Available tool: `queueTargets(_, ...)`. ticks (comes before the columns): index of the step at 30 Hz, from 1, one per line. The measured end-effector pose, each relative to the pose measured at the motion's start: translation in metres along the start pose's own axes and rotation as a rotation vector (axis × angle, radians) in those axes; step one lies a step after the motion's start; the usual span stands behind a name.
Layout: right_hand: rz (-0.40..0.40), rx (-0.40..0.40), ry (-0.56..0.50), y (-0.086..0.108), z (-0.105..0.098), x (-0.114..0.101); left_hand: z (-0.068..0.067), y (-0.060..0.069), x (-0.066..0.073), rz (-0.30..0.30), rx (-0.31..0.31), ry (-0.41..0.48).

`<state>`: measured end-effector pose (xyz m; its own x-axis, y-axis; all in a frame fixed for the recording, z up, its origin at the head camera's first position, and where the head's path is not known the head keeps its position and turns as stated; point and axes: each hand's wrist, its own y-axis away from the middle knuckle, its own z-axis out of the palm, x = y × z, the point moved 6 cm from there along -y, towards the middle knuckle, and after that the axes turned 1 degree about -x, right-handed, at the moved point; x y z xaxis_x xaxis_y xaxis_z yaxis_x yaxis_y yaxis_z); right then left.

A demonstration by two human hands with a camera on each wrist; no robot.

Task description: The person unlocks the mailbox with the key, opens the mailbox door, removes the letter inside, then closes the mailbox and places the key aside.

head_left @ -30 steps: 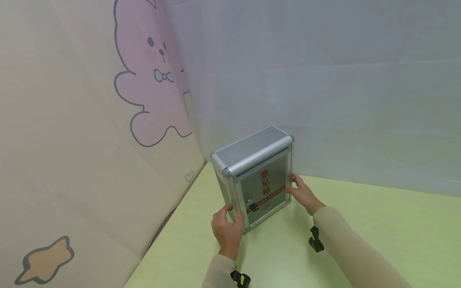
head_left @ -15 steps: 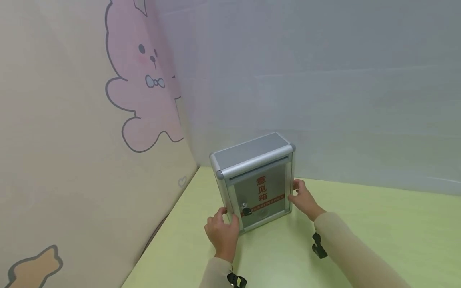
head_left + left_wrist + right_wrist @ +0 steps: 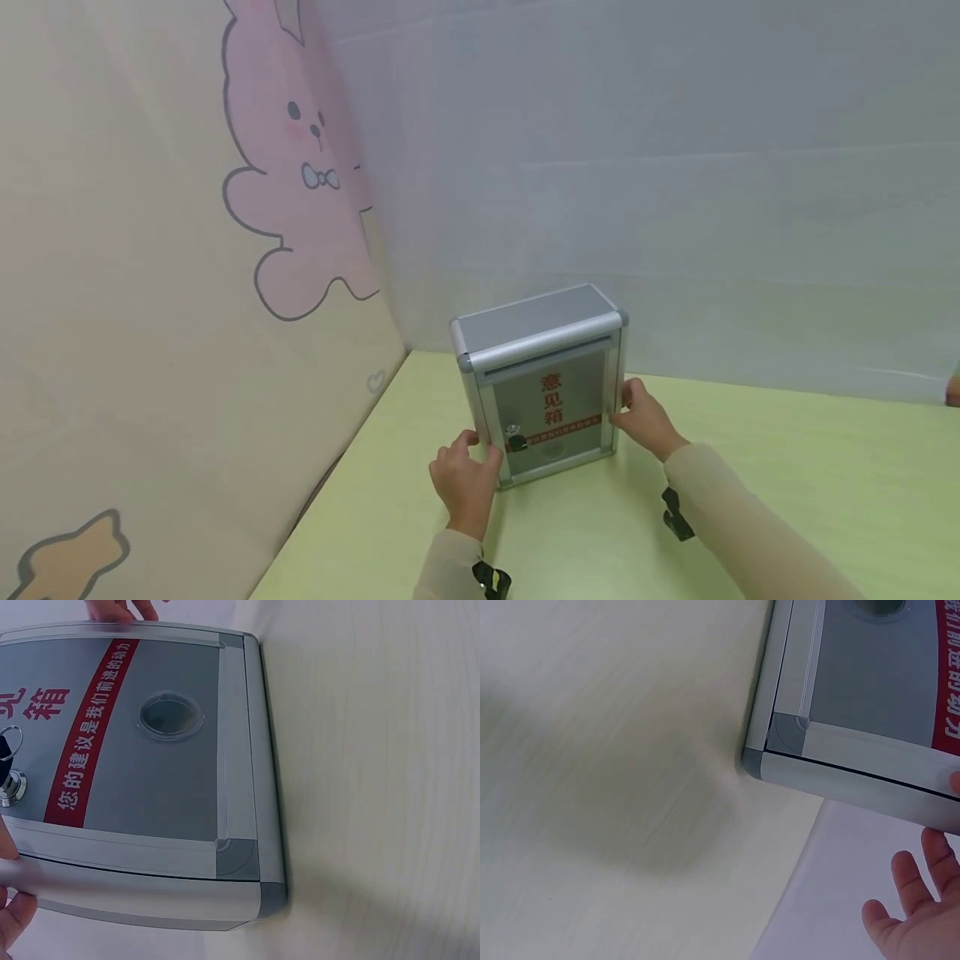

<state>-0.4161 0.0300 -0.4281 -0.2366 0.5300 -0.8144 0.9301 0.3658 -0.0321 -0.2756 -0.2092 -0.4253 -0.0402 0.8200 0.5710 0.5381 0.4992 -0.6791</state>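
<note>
A silver-grey metal suggestion box (image 3: 577, 383) stands upright on the table. Red characters and a red stripe mark its front, and a slot runs below the top edge. A lock with a dark key (image 3: 517, 442) sits low on the door's left side. My left hand (image 3: 465, 483) holds the box's left edge, thumb at the front and fingers along the side. On the opposite edge, my right hand (image 3: 651, 423) grips with the thumb in front; in the right wrist view several fingers (image 3: 913, 883) are spread beside it. The left wrist view shows a round window (image 3: 171, 716) near the bottom.
The pale yellow-green table (image 3: 787, 467) extends to the right and front of the box. Behind rises a pale grey curtain-like wall (image 3: 675, 167). At left stands a cream wall (image 3: 135, 292) with a pink rabbit picture. Something reddish-brown (image 3: 953, 392) shows at the right edge.
The box has turned so that its front faces more toward me, and it has shifted slightly to the right in view. Both hands have kept their hold and moved along with it.
</note>
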Motion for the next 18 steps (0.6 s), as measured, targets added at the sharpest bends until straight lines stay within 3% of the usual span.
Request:
queueTargets(11, 0.002, 0.029, 0.067, 0.009, -0.007, 0.009, 0.007, -0.005, 0.003, 0.040, -0.047, -0.018)
queueTargets(18, 0.011, 0.029, 0.094, 0.015, -0.014, 0.016, 0.013, -0.001, 0.004, 0.044, -0.075, -0.022)
